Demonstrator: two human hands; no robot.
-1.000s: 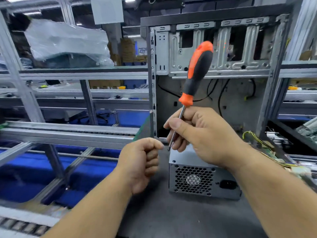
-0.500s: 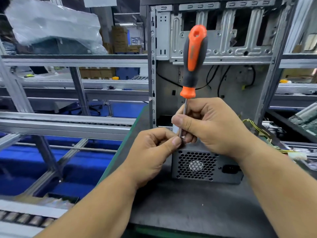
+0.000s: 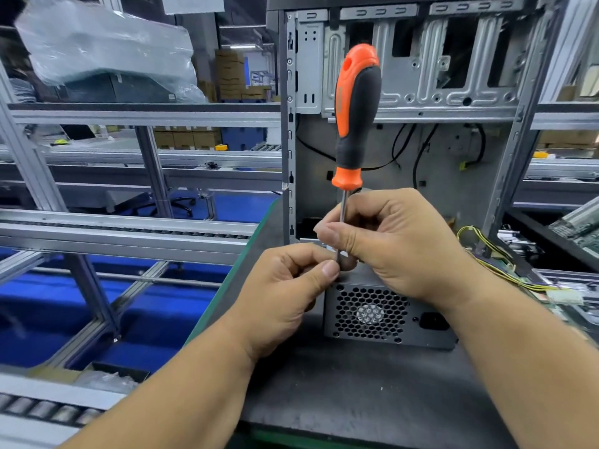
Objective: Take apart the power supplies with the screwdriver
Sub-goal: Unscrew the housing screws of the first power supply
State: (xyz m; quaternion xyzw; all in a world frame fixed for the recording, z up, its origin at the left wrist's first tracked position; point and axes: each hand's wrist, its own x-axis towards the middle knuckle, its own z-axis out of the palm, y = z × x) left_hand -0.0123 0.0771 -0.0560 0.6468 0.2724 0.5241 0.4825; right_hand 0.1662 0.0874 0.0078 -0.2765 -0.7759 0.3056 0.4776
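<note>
Screwdriver upright, shaft in both hands

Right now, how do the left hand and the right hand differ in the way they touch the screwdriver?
The right hand grips the shaft of the screwdriver just below the handle; the left hand pinches at its lower end. The right hand sits higher, the left lower. Both are over the power supply.

Both forearms are bare from the bottom edge up to the wrists, with no sleeve, glove, watch or ring on them. The left hand and right hand have short, neatly trimmed nails, plain on each thumb.
</note>
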